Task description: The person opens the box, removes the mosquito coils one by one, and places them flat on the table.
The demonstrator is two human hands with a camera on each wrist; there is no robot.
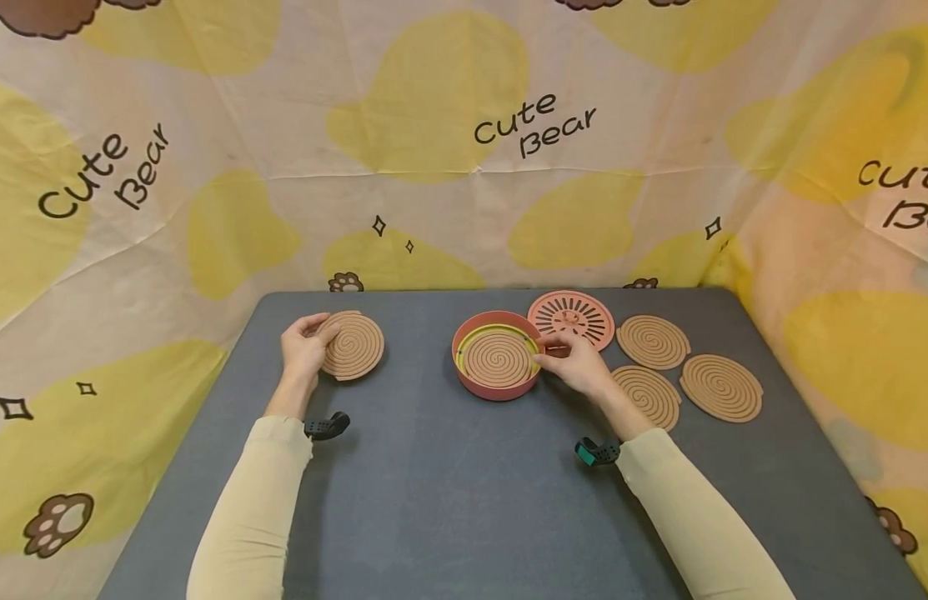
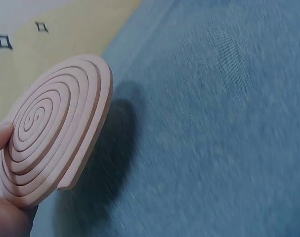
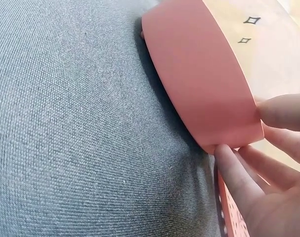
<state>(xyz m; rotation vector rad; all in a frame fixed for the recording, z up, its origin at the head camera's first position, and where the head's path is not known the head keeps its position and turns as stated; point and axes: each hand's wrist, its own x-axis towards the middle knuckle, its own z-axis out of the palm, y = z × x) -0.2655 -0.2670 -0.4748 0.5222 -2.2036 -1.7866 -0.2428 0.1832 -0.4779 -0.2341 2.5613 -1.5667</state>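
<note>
Pinched by its left edge, a tan mosquito coil [image 1: 353, 345] is in my left hand [image 1: 304, 348], tilted just above the table. The left wrist view shows that coil [image 2: 56, 123] with its shadow beneath and the thumb on its face. My right hand [image 1: 579, 367] grips the right side of a round pink mosquito coil holder [image 1: 499, 394], with fingers at its wall and rim. Inside the holder lies another mosquito coil [image 1: 498, 358], surrounded by a yellow-green ring. In the right wrist view the holder's outer wall [image 3: 199, 79] shows, its inside hidden.
A pink slotted lid [image 1: 594, 321] lies behind the right hand, close to the holder. Several more coils, including one at the far right [image 1: 722, 388], lie on the grey table [image 1: 448, 500]. The right forearm partly covers one coil [image 1: 649, 392]. Patterned cloth [image 1: 433, 100] hangs around the table.
</note>
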